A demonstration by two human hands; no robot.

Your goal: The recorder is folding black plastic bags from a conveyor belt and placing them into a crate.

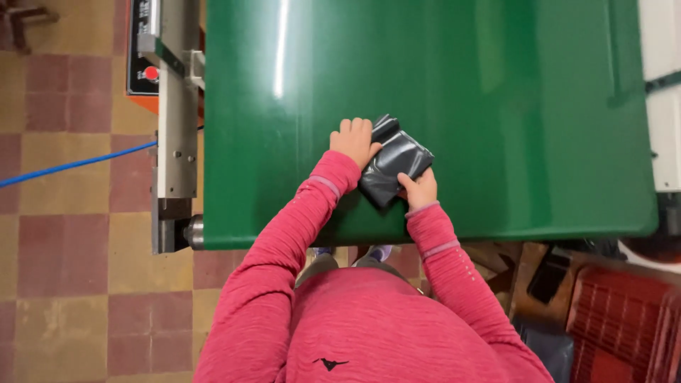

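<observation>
A small folded black plastic bag (394,164) lies on the glossy green belt (496,106) near its front edge. My left hand (353,140) presses on the bag's left edge with fingers curled over it. My right hand (419,189) grips the bag's lower right corner. Both arms wear pink sleeves. The bag's underside is hidden.
A grey metal frame (176,128) with a black control panel and a red button (150,72) runs along the belt's left side. A blue cable (71,165) crosses the chequered tile floor. A red crate (624,319) sits at the lower right. A white machine part (663,92) borders the belt's right.
</observation>
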